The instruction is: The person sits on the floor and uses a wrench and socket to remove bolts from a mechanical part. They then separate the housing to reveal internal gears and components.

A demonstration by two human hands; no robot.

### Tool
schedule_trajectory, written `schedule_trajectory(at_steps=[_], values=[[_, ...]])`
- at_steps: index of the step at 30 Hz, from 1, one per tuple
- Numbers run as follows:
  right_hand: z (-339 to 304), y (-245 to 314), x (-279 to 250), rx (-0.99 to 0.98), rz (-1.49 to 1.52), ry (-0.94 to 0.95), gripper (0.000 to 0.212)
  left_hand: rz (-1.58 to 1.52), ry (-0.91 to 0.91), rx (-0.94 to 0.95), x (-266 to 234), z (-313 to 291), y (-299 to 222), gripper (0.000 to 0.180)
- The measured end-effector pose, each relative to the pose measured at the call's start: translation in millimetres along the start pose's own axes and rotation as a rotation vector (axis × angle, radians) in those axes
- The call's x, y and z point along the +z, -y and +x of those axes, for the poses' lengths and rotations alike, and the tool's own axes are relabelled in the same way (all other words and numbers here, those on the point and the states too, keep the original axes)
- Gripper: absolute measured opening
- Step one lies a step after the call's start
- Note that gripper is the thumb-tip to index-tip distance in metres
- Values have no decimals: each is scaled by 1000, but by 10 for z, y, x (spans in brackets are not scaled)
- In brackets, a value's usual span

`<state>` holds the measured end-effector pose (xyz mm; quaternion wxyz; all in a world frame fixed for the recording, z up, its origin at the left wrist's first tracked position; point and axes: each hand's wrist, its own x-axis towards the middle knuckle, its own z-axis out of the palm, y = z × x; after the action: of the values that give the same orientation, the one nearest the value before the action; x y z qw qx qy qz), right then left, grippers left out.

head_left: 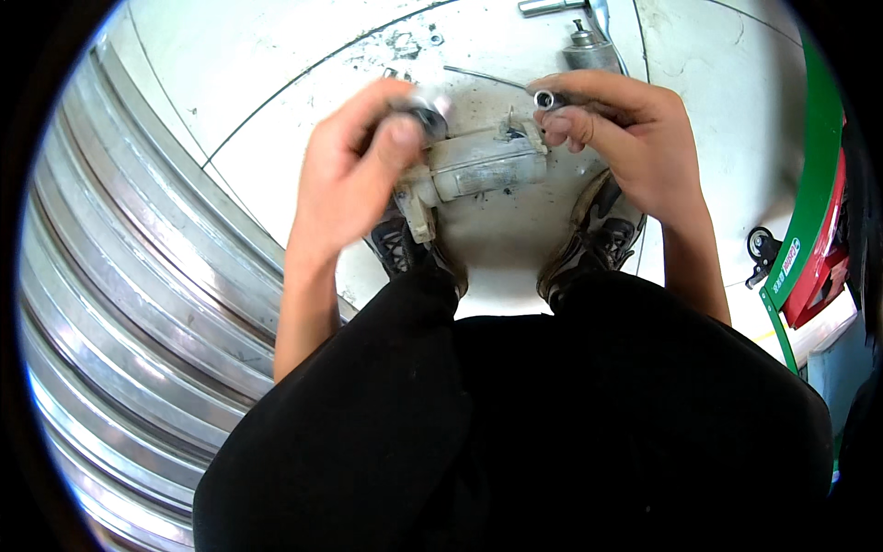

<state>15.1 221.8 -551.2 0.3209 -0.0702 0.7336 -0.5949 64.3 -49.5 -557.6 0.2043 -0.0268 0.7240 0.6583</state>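
Note:
My left hand (363, 152) is closed on a dark round part (429, 120), smeared by motion, so its kind is unclear. Between the thumb and fingers of my right hand (625, 129) is a small dark cylinder (549, 100) with a hollow, shiny end. A thin metal rod (487, 75) reaches leftward from beside that hand; I cannot tell whether it is held or lies behind. Below and between both hands, a dirty whitish cylindrical housing (487, 168) with brackets lies on the floor near my shoes.
Beyond my right hand stands a metal cylindrical part (590, 51) with a stud on top, beside a ratchet-like tool (552, 6). A small nut (436, 40) and dark grime dot the tiles. Ribbed metal slats (138, 258) fill the left; a green frame (814, 184) with a caster (762, 246) is right.

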Motion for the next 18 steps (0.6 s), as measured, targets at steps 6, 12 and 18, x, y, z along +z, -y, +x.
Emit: schedule_trajectory(at_steps=[6,12,18], values=[[76,115,105,-370,-149,119,29,-600,217,-124,221,-158,-63,58],[9,214,79,-375,-225,134,27,-682,198,-233,317,-83,-133,64],[24,122,138,-347,-280,46,23,-861,204,-251,374,-103,0,62]])
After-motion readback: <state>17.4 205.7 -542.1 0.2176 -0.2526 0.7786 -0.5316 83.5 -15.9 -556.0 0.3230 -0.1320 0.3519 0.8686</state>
